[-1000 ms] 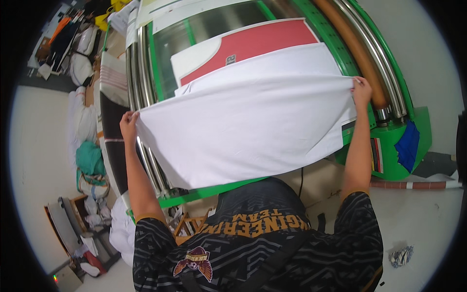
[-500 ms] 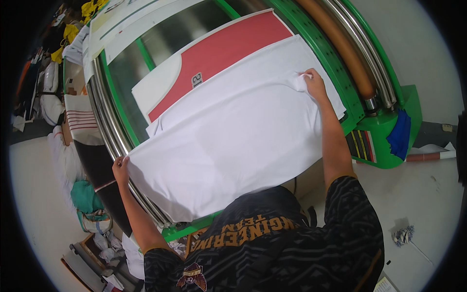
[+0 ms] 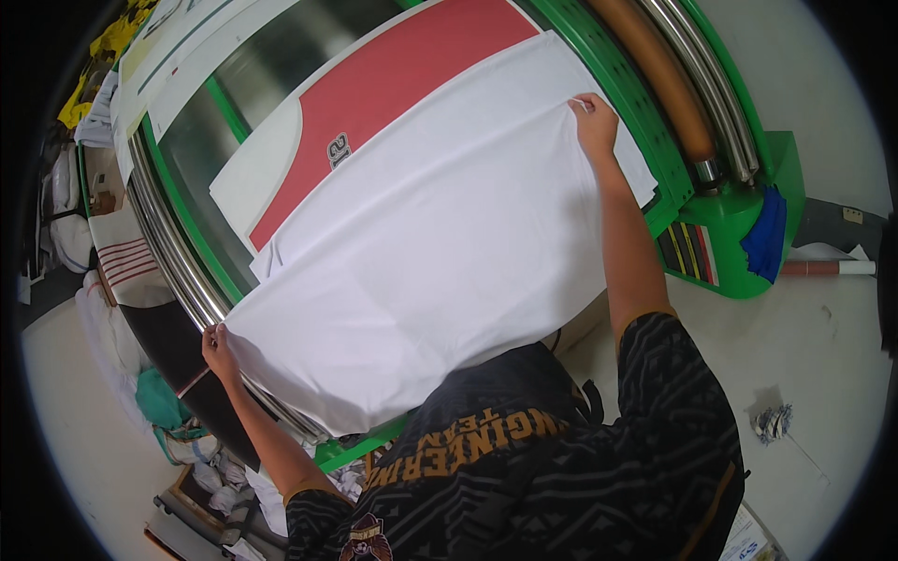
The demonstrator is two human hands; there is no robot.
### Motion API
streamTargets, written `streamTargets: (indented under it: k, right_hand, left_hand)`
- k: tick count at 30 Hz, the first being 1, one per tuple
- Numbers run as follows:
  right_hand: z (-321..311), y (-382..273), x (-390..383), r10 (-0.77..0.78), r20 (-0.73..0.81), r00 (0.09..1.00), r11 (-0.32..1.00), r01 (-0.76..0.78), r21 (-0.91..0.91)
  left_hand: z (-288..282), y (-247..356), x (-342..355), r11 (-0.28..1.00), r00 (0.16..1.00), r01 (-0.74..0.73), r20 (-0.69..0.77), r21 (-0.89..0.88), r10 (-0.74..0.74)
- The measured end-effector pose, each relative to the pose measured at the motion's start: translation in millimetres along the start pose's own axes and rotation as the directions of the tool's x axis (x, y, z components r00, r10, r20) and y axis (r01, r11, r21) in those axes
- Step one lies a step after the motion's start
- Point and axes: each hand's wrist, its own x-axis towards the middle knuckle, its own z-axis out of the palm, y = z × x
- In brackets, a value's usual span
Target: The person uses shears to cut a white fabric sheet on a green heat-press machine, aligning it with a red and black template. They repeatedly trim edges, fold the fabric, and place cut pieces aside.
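Note:
A large sheet of white cloth (image 3: 430, 252) spreads across the bed of a green machine, its near edge hanging close to my body. My left hand (image 3: 219, 351) pinches the cloth's left corner beside the steel rollers. At the upper right, my right hand (image 3: 595, 126) has its fingers bent and pinched on the cloth's far right part. Between the two hands the fabric is drawn fairly flat, with a few soft folds. Beyond it lies a red and white printed panel (image 3: 393, 84) with a small dark print; the cloth hides its near part.
Steel rollers (image 3: 178, 248) run along the machine's left side. Past the green right-hand frame (image 3: 645, 159) are a brown roller (image 3: 655, 79) and more steel ones. A blue cloth (image 3: 767, 234) hangs at the right end. Bags and a green bundle (image 3: 161, 397) lie at left.
The bunched cloth at my right hand has smoothed out, and the fabric lies flatter. My hands have moved slightly farther apart. The whole view has shifted a little.

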Motion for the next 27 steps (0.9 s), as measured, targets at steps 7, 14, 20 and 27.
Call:
streamTargets:
  k: [7, 14, 20, 27]
  right_hand:
    - [-15, 8, -1, -0.138, -0.078, 0.987, 0.987, 0.131, -0.090]
    - [-139, 95, -154, 0.036, -0.349, 0.936, 0.990, -0.082, -0.116]
    - [-156, 112, -307, 0.855, -0.040, 0.517, 0.499, -0.800, 0.334]
    - [-157, 150, -333, 0.693, 0.255, 0.674, 0.453, -0.683, 0.574]
  left_hand:
    - [25, 12, -31, 0.960, 0.976, 0.096, -0.217, 0.263, -0.038]
    - [21, 18, -207, 0.709, 0.802, 0.597, -0.302, 0.375, -0.516]
    - [21, -81, -301, 0.622, 0.629, 0.771, 0.014, -0.136, -0.777]
    - [24, -42, -295, 0.445, 0.587, 0.741, 0.162, -0.503, -0.793]
